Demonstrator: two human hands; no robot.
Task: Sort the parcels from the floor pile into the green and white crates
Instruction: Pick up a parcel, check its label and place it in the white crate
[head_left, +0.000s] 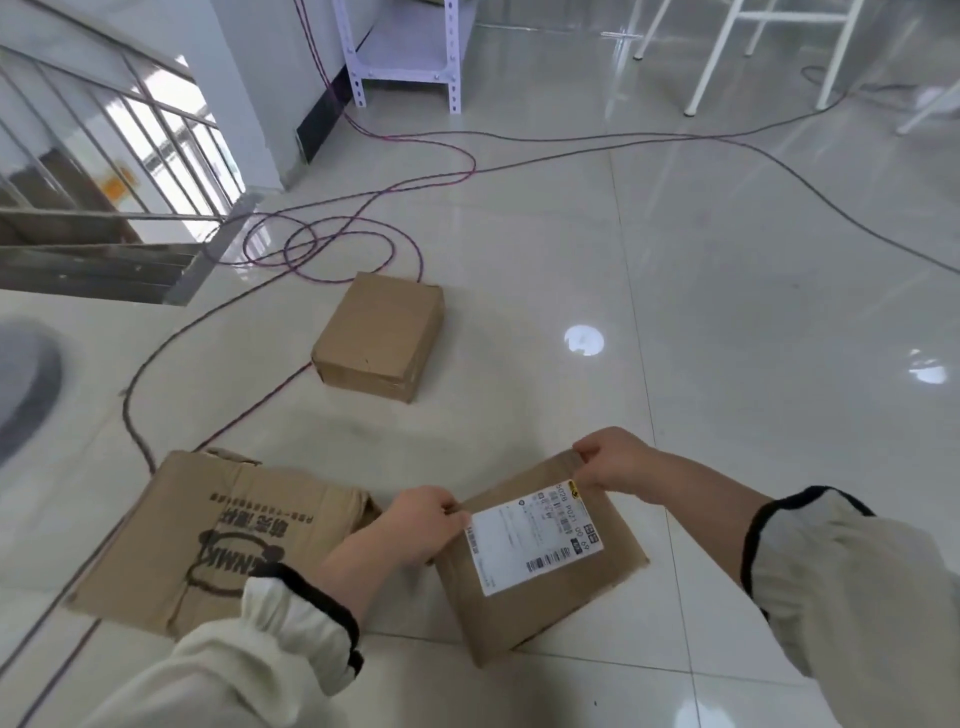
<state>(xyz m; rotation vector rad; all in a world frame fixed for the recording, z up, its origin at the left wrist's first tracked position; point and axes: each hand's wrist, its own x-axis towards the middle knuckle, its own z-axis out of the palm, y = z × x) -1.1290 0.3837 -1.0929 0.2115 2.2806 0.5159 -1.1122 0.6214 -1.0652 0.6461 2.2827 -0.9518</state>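
Glossy tiled floor (727, 260), cables (332, 244) looping past a closed box (379, 338). I see left hand (415, 525) and right hand (618, 460) pinching the labelled parcel (540, 587) at its far edge, flattened cardboard (218, 535) beside it.

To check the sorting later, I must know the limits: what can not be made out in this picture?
- Crates: outside the head view's frame.
- Label on the labelled parcel: print too small and blurred.
- Printed carton: right part hidden by the left hand and sleeve.
- Grey shape: blurred, cut by left edge.
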